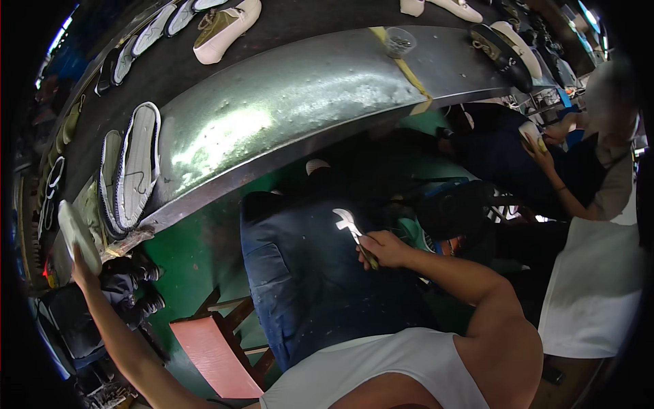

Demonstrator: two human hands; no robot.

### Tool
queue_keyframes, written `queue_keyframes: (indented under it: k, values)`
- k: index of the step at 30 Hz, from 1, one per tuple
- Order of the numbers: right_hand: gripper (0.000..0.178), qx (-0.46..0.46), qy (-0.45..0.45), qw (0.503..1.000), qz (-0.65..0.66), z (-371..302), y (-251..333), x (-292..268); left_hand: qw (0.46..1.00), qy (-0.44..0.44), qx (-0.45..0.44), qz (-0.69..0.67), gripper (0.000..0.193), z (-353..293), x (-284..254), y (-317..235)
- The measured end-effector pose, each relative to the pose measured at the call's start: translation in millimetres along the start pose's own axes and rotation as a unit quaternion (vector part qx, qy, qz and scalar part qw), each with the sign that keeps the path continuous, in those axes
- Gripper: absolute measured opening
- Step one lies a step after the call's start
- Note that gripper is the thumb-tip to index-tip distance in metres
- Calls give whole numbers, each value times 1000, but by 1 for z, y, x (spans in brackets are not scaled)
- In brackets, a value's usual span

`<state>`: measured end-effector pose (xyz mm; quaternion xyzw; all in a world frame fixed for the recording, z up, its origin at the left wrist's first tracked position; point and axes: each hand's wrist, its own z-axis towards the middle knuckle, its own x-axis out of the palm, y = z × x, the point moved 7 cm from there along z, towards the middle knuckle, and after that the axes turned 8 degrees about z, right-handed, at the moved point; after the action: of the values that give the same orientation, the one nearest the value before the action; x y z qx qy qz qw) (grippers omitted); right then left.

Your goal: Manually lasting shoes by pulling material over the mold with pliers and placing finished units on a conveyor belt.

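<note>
At the far left, my left hand [84, 271] is closed around the end of a pale-soled shoe [78, 232], held at the left end of the bench. The shoe's upper is mostly hidden. My right hand [385, 249] grips a pair of lasting pliers [349, 225] over my dark-clothed lap. Their bright metal head, with a curved jaw and a hammer-like stub, points up and left. Close to the held shoe, a dark-edged shoe with a pale sole [138, 163] lies on the bench, beside another like it.
A metal-topped bench [293, 95] curves across in front, with a clear plastic cup [400, 42], a black shoe [507, 58] and a white-soled olive shoe [227, 31] around it. A pink-seated chair [218, 351] stands lower left. At right, a co-worker's hand [538, 151] holds a shoe.
</note>
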<state>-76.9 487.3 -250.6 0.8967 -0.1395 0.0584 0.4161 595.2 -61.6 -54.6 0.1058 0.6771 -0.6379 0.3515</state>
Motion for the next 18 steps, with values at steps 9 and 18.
queue_keyframes:
  k: [9,18]
  values:
    - [42,-131,-104,972,-166,-14,37,-2,898,302,19,-319,64,-379,132,-33]
    - [58,-257,-144,922,-250,17,41,1,812,488,279,154,37,-578,280,-95]
